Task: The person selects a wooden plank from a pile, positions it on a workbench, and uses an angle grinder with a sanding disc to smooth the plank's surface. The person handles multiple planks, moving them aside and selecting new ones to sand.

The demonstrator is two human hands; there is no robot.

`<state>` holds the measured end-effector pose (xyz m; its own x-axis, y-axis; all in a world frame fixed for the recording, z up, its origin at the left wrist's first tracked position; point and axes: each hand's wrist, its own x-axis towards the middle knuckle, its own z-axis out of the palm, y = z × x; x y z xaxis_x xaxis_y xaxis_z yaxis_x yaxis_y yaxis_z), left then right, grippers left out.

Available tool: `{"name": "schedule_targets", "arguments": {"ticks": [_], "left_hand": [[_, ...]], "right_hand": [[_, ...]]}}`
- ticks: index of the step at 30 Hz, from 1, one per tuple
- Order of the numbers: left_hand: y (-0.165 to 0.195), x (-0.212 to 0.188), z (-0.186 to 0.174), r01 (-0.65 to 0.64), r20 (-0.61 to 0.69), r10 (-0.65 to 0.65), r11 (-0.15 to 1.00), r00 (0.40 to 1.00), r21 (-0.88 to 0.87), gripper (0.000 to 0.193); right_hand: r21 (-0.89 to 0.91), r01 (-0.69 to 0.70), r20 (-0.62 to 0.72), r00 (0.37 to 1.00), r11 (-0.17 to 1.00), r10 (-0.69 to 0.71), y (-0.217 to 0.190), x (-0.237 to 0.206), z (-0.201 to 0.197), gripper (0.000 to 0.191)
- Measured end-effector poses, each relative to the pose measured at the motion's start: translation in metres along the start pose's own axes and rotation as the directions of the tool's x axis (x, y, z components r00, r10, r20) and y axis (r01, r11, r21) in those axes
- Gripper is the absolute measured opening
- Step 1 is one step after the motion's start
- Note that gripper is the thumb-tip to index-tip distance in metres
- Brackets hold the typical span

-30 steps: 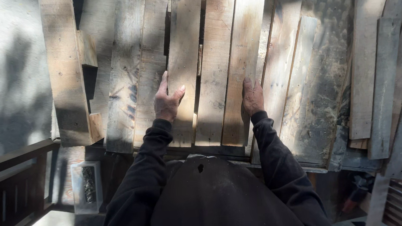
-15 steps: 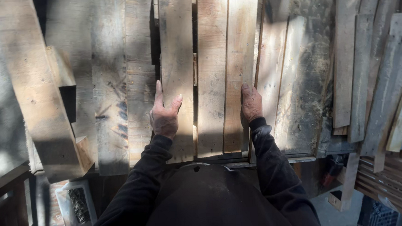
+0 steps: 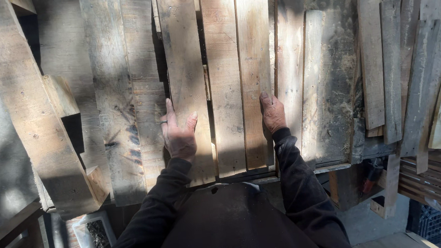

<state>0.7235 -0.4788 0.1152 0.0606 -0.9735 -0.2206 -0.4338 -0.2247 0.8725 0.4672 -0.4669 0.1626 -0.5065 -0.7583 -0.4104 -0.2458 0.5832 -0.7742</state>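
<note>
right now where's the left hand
In the head view the left hand lies left of centre, flat on the left edge of a pale plank, across from the right hand.
</note>
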Motion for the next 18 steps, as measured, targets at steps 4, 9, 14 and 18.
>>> {"name": "schedule_targets", "arguments": {"ticks": [4, 9, 14, 18], "left_hand": [[0.009, 0.002, 0.034, -0.423, -0.097, 0.483, 0.833, 0.87, 0.358, 0.075], [0.042, 0.0, 0.112, -0.506, 0.306, 0.421, 0.807, 0.854, 0.303, 0.062], [0.056, 0.004, 0.137, -0.462, 0.397, 0.299, 0.778, 0.868, 0.425, 0.061], [0.061, 0.008, 0.137, -0.44, 0.355, 0.294, 0.772, 0.887, 0.458, 0.061]], "right_hand": [[-0.094, 0.065, -0.039, 0.997, 0.993, -0.069, 0.003, 0.0, -0.002, 0.057], [0.073, 0.015, 0.025, 1.0, 0.997, -0.017, 0.011, 0.003, 0.0, 0.053], [0.099, 0.077, 0.035, 0.996, 0.992, -0.081, 0.025, 0.01, -0.003, 0.051], [0.259, 0.073, 0.127, 0.986, 0.963, -0.109, 0.041, 0.018, -0.004, 0.047]]}}
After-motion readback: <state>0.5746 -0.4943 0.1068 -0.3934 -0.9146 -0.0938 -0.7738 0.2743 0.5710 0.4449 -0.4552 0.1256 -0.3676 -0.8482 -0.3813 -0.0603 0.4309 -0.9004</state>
